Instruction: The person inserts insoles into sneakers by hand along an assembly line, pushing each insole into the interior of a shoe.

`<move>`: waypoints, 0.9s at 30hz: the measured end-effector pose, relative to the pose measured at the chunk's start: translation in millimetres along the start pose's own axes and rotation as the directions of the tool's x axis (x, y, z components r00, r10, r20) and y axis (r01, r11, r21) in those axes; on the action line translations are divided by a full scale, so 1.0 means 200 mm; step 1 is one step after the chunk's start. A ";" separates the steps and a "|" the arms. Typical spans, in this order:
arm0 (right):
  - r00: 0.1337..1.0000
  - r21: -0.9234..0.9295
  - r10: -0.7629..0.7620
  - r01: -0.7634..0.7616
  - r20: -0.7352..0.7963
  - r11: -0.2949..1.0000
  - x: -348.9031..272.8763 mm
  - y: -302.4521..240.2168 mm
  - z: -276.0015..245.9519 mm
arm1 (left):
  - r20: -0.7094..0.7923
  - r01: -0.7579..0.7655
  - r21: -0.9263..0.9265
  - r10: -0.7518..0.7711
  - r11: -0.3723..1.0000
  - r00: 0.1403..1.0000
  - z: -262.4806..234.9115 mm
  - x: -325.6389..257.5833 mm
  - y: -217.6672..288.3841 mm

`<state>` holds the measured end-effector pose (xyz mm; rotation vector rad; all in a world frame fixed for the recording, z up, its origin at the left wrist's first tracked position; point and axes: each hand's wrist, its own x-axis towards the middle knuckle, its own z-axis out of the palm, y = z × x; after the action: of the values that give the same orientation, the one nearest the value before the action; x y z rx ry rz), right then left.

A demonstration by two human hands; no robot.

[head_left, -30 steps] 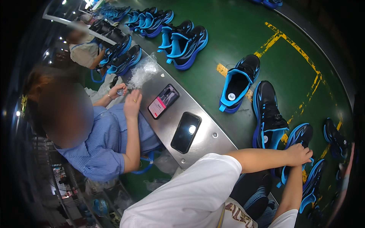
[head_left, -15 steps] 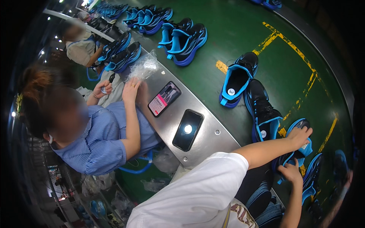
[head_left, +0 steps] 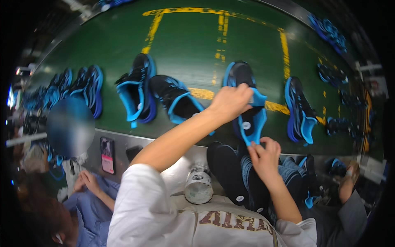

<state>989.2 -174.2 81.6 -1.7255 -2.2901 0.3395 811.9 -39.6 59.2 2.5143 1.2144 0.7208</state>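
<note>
Head view has swung since half a second ago: black-and-blue shoe (head_left: 254, 119) and both hands went from the right edge to around centre, phones now lower left. Shoe sits on the green surface (head_left: 185, 45), toe pointing away from the wearer, opening toward them, white round sticker (head_left: 246, 125) visible inside. Left hand (head_left: 231, 103) reaches across from the left, fingers closed on the tongue area at the front of the opening. Right hand (head_left: 266, 158) is at the heel, fingers bent, thumb and forefinger at the rear rim; can't tell if they pinch it or just touch. Neighbouring shoe (head_left: 177, 99) lies left of it, just beyond the left forearm; another shoe (head_left: 299, 109) stands apart to the right. Black insole-shaped pieces (head_left: 226, 175) with white stickers lie near-side, left of the right forearm. Translucent cylinder (head_left: 198, 189) sits between them and the left sleeve (head_left: 142, 193). Lit phone (head_left: 108, 155) and dark phone (head_left: 133, 152) rest on the steel ledge (head_left: 181, 164). Co-worker in blue stripes (head_left: 98, 210) sits left, hands together.
</note>
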 end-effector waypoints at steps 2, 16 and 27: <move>0.999 0.016 0.030 -0.030 0.012 0.999 -0.06 0.02 0.01 | -0.029 -0.020 0.064 0.022 0.998 0.999 -0.03 -0.04 0.07; 0.992 0.253 0.117 -0.099 -0.056 0.962 -0.31 0.01 -0.15 | 0.284 0.393 -0.918 -0.623 0.041 0.729 -0.06 0.01 -0.21; 0.878 0.192 0.478 -0.472 0.015 0.861 -1.08 -0.05 -0.18 | 0.342 0.033 -0.869 -0.552 -0.494 0.760 -0.19 0.14 0.10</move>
<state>1049.6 -384.2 104.8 -2.1541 -1.7105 0.5954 818.3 -29.1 108.9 0.3051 0.6176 1.2043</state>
